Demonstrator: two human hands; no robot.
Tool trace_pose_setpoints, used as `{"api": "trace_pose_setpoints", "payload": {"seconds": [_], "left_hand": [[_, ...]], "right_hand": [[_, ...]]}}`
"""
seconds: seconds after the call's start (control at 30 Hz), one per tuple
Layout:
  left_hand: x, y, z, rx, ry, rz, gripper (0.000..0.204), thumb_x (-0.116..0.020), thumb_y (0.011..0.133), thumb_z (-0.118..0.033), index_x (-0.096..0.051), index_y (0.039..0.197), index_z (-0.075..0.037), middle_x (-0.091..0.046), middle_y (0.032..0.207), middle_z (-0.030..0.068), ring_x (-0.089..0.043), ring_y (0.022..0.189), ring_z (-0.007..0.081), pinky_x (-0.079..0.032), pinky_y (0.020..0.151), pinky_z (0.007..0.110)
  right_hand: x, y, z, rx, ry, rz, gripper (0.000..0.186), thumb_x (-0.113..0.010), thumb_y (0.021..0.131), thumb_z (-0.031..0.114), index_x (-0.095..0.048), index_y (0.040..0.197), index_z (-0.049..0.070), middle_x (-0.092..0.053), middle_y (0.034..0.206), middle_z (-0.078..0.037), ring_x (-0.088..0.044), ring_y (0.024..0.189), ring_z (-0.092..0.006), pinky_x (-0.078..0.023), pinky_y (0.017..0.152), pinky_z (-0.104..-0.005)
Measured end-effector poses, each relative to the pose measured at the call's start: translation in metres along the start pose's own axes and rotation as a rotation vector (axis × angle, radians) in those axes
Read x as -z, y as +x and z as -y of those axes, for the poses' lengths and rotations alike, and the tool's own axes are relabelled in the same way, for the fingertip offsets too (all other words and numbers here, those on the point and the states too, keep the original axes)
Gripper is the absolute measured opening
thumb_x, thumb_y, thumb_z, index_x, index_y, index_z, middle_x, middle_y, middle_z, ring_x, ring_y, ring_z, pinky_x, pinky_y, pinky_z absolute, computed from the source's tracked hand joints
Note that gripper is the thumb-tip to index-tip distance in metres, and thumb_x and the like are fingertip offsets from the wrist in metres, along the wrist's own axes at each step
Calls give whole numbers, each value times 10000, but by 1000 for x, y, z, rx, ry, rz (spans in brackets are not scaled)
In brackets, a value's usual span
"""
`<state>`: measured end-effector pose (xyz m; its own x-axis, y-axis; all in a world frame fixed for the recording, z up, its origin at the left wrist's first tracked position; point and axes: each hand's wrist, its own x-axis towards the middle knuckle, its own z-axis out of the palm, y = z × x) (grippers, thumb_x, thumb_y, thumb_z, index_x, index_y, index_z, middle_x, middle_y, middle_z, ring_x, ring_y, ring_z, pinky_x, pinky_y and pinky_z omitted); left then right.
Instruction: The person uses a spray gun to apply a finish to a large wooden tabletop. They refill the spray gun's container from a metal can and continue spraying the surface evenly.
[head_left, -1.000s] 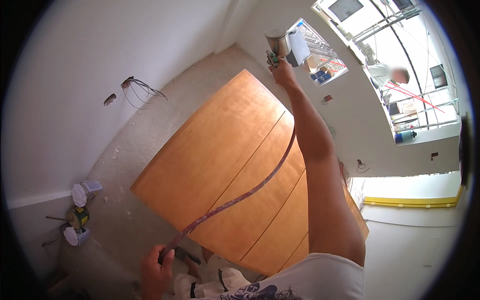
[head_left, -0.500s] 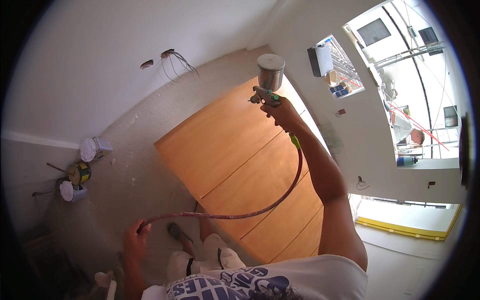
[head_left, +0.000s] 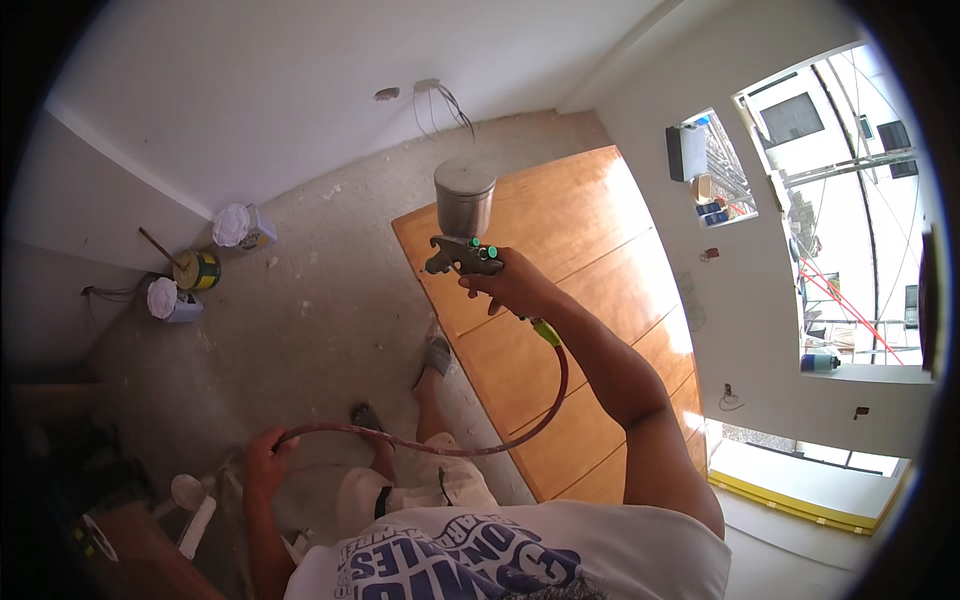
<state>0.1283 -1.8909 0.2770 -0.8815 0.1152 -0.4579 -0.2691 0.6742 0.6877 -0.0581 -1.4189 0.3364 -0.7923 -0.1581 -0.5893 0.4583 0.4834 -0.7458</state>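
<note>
My right hand point(head_left: 515, 283) is wrapped round the grip of a spray gun point(head_left: 462, 256) with a metal paint cup point(head_left: 465, 195) on top. The gun is held out over the left part of an orange-brown wooden panel point(head_left: 560, 230) marked by dark parallel grooves. From a green fitting point(head_left: 545, 331) under the grip, a dark red air hose point(head_left: 480, 449) loops down and back left. My left hand point(head_left: 267, 462) is closed on the hose, low at the left, well apart from the panel.
Two white-covered containers point(head_left: 231, 226) and a green-yellow can point(head_left: 197, 270) with a stick stand along the left wall. Loose wires point(head_left: 447, 108) hang from the far wall. At right are window openings point(head_left: 835, 200). A cardboard-brown box shape point(head_left: 150, 550) lies lower left.
The spray gun in my right hand has moved left and nearer to me, toward the panel's left edge. My left hand still grips the hose. The view has shifted, bringing my feet into sight.
</note>
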Motion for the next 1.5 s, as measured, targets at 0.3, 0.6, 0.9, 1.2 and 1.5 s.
{"api": "trace_pose_setpoints", "payload": {"seconds": [0.3, 0.6, 0.9, 1.2, 1.5], "left_hand": [[-53, 47, -98, -48, 7, 213, 256, -703, 943, -232, -703, 1094, -26, -697, 834, 142, -658, 739, 202, -505, 681, 350], [-135, 122, -229, -122, -47, 305, 294, -725, 929, -231, -699, 1104, 4, -718, 887, 173, -685, 779, 295, -526, 721, 368], [-171, 168, -285, -240, -105, 278, 290, -680, 972, -237, -687, 1108, 19, -681, 843, 147, -646, 766, 256, -512, 711, 359], [-153, 153, -236, -86, -101, 236, 347, -639, 1012, -289, -680, 1159, 22, -685, 852, 128, -618, 784, 168, -509, 743, 338], [-76, 64, -139, -37, -41, 127, 327, -655, 998, -287, -696, 1150, -1, -687, 845, 132, -615, 760, 178, -507, 739, 328]], "right_hand": [[122, 16, -62, 5, -139, -371, 436, -713, 942, 172, -628, 1359, 78, -608, 750, -32, -551, 643, -114, -472, 596, -327], [330, 51, -148, -53, -209, -724, 356, -728, 912, 160, -692, 1256, 71, -752, 1041, -131, -689, 858, -213, -526, 796, -356], [481, 99, -253, 2, -529, -1043, 417, -724, 879, 212, -659, 1272, 88, -718, 1078, -235, -669, 1056, -423, -532, 882, -474], [408, 41, -205, -117, -254, -863, 436, -747, 886, 197, -652, 1274, 22, -739, 1008, -182, -703, 903, -298, -535, 825, -421], [196, -20, -99, -147, -79, -457, 397, -728, 932, 271, -659, 1250, 43, -622, 799, -47, -545, 603, -114, -487, 562, -288]]}}
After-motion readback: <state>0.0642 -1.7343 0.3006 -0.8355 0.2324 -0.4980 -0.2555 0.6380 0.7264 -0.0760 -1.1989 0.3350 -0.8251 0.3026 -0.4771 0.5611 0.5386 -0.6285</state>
